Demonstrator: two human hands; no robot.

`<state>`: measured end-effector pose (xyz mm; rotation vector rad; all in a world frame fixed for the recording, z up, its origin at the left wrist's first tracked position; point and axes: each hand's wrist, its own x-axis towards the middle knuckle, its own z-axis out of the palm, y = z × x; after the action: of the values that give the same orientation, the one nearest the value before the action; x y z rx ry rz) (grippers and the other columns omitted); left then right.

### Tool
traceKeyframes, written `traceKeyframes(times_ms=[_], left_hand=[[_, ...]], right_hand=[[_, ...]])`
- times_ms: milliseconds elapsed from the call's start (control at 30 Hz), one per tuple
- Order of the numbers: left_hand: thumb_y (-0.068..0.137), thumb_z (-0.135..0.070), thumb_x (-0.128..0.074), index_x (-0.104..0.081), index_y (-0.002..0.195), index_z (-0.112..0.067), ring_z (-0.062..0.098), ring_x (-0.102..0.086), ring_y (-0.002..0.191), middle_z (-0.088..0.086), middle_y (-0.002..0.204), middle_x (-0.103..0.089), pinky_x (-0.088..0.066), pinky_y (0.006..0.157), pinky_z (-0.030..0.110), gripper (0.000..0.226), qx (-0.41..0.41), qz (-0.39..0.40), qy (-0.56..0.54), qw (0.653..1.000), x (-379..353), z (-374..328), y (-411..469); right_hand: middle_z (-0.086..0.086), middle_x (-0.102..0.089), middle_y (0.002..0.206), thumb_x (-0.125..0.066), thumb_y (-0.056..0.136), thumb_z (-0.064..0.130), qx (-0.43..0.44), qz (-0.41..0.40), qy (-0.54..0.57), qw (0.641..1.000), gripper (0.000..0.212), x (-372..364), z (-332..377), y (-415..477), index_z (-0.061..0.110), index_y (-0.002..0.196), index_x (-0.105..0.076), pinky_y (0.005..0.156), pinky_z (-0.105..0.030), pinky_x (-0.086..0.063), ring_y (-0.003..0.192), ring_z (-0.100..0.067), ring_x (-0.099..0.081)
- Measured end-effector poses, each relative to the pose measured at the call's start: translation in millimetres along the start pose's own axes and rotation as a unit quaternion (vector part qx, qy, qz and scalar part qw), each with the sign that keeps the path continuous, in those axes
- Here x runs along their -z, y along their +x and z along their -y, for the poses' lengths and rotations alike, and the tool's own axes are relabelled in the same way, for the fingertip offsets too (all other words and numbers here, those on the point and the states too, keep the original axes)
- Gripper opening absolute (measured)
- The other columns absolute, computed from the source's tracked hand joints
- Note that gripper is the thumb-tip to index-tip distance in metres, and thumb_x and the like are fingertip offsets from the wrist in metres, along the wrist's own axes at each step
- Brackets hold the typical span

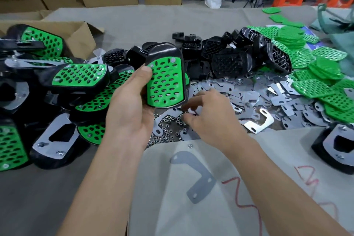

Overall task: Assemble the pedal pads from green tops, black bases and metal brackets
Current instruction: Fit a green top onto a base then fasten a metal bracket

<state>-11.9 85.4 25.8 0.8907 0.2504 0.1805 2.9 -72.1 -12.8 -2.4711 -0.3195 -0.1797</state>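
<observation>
The green-topped, black-based plastic pedal pad (165, 80) stands upright above the middle of the surface (134, 17), in the grip of the left hand (130, 109), closed round its left side. Just below, the right hand (208, 119) curls over a heap of small steel nuts (166, 134); whether its grip holds one is too blurred to tell. Best to pick a single nut while keeping the pad steady. Flat grey metal brackets (249, 94) lie heaped toward the right edge.

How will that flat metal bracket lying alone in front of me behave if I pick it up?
The metal bracket looks like thin stamped sheet, so probably stiff and light. It lies flat on the cloth, so fingertips may struggle to get under its edge. Being flat, it should not roll.
</observation>
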Motion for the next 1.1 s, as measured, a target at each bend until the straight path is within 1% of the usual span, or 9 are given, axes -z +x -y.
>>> traceKeyframes(times_ms=[100,200,300,433,567,733,933,1000,1100], left_hand=[[0.100,-0.009,-0.054,-0.072,0.110,-0.008,0.021,-0.078,0.092,0.007,0.102,-0.080,-0.062,0.064,0.036,0.020,0.008,0.031,0.008,0.999,1.2,1.1,-0.1],[0.081,-0.002,-0.060,-0.071,0.114,-0.011,0.023,-0.077,0.095,0.007,0.106,-0.079,-0.064,0.071,0.039,0.035,0.031,0.068,0.026,0.997,4.2,4.1,1.0],[0.070,0.002,-0.059,-0.060,0.134,-0.009,0.030,-0.073,0.109,0.012,0.119,-0.075,-0.062,0.090,0.043,0.065,0.054,0.099,0.036,0.993,6.4,6.0,0.4],[0.069,0.009,-0.058,-0.048,0.147,-0.008,0.037,-0.067,0.120,0.019,0.130,-0.069,-0.053,0.105,0.049,0.080,0.068,0.122,0.057,0.989,4.5,8.5,-0.7],[0.064,0.013,-0.064,-0.050,0.144,-0.011,0.035,-0.068,0.118,0.017,0.126,-0.071,-0.055,0.103,0.042,0.085,0.062,0.108,0.075,0.989,1.1,14.6,-1.2],[0.075,0.031,-0.054,-0.052,0.141,-0.014,0.028,-0.074,0.099,0.012,0.108,-0.076,-0.061,0.087,0.036,0.080,0.045,0.071,0.089,0.993,1.5,21.3,3.3],[0.072,0.036,-0.051,-0.059,0.128,-0.017,0.024,-0.075,0.085,0.009,0.091,-0.077,-0.062,0.079,0.036,0.078,0.009,0.020,0.073,0.997,2.4,24.8,7.3],[0.074,0.034,-0.053,-0.058,0.132,-0.012,0.025,-0.075,0.091,0.011,0.099,-0.077,-0.063,0.079,0.032,0.074,0.008,0.024,0.076,0.997,1.0,26.5,5.8],[0.077,0.032,-0.056,-0.054,0.141,-0.007,0.025,-0.075,0.097,0.012,0.107,-0.076,-0.062,0.082,0.031,0.075,-0.005,0.034,0.097,0.995,-2.0,29.1,1.8]], right_hand=[[0.000,-0.074,0.095,-0.078,0.081,0.026,-0.002,0.014,0.004,1.000,0.017,-6.0,6.6,-4.8,0.025,0.098,-0.080,0.089,-0.037,-0.052,0.098,-0.023,-0.063],[-0.002,-0.075,0.090,-0.073,0.080,0.022,0.005,0.012,-0.048,0.999,0.009,-11.3,12.8,-10.4,0.015,0.086,-0.076,0.079,-0.037,-0.054,0.091,-0.027,-0.067],[-0.004,-0.059,0.070,-0.069,0.079,0.021,-0.011,-0.005,-0.111,0.994,0.011,-11.3,19.8,-16.2,0.016,0.072,-0.062,0.061,-0.032,-0.043,0.079,-0.033,-0.063],[-0.006,-0.065,0.077,-0.066,0.082,0.023,-0.061,0.004,-0.139,0.988,0.011,-7.8,28.4,-19.9,0.020,0.076,-0.056,0.060,-0.029,-0.033,0.082,-0.033,-0.065],[0.000,-0.060,0.079,-0.058,0.084,0.022,-0.070,0.003,-0.150,0.986,0.020,-6.9,34.9,-25.6,0.022,0.073,-0.041,0.057,-0.032,-0.028,0.082,-0.033,-0.066],[0.006,-0.059,0.084,-0.053,0.085,0.020,-0.105,-0.014,-0.107,0.989,0.007,1.9,24.6,-29.5,0.026,0.087,-0.050,0.063,-0.035,-0.034,0.077,-0.030,-0.056],[0.004,-0.059,0.051,-0.060,0.093,0.018,-0.100,-0.109,0.124,0.981,0.015,26.1,5.2,-23.8,0.023,0.079,-0.059,0.044,-0.021,-0.032,0.044,-0.009,-0.047],[-0.004,-0.060,0.052,-0.068,0.088,0.008,-0.090,-0.136,0.266,0.950,0.016,32.2,7.7,-23.0,0.019,0.076,-0.067,0.043,-0.019,-0.034,0.042,-0.011,-0.043],[-0.009,-0.069,0.060,-0.073,0.083,-0.006,-0.073,-0.098,0.438,0.891,0.019,37.5,12.2,-23.5,0.012,0.079,-0.077,0.049,-0.022,-0.047,0.051,-0.017,-0.060]])
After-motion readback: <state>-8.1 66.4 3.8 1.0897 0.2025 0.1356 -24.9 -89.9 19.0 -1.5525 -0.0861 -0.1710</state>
